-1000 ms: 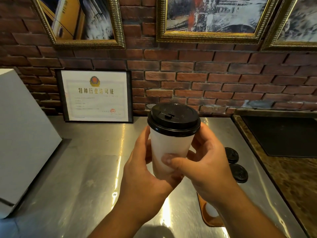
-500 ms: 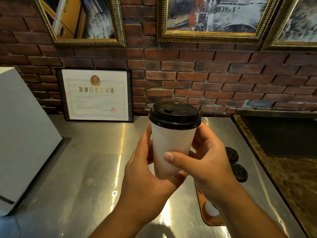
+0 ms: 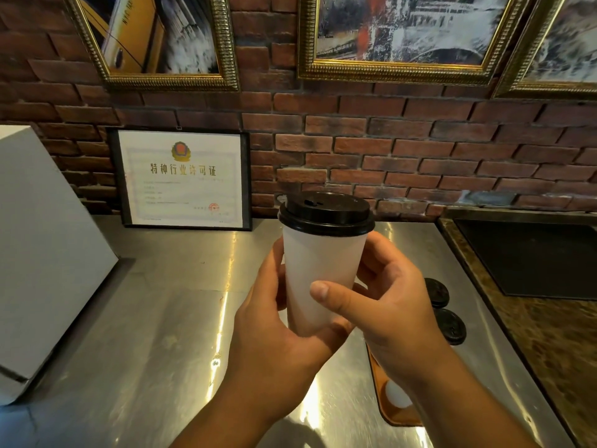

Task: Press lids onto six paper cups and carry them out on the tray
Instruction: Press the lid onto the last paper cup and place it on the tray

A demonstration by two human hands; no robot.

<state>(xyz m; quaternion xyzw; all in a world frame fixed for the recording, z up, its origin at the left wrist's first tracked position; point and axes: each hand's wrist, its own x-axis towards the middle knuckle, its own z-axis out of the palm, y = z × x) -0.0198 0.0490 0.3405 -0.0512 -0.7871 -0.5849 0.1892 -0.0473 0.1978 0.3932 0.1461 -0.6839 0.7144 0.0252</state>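
Observation:
A white paper cup (image 3: 319, 270) with a black lid (image 3: 326, 210) on top is held upright in mid-air above the steel counter. My left hand (image 3: 271, 331) grips its lower body from the left and underneath. My right hand (image 3: 384, 302) wraps it from the right, thumb across the front. Behind my right hand, two loose black lids (image 3: 447, 318) lie on the counter. An orange-brown tray (image 3: 384, 412) shows under my right wrist, with something white and round (image 3: 397, 396) on it, mostly hidden.
The steel counter (image 3: 155, 334) runs back to a brick wall with a framed certificate (image 3: 184, 179) leaning on it. A white box-like appliance (image 3: 42, 253) stands at the left. A dark recessed panel (image 3: 536, 260) in a stone-look top lies at the right.
The cup has risen slightly and tipped more upright, so less of the lid's top shows. My right thumb slid a little up the cup's front. Both hands keep their hold.

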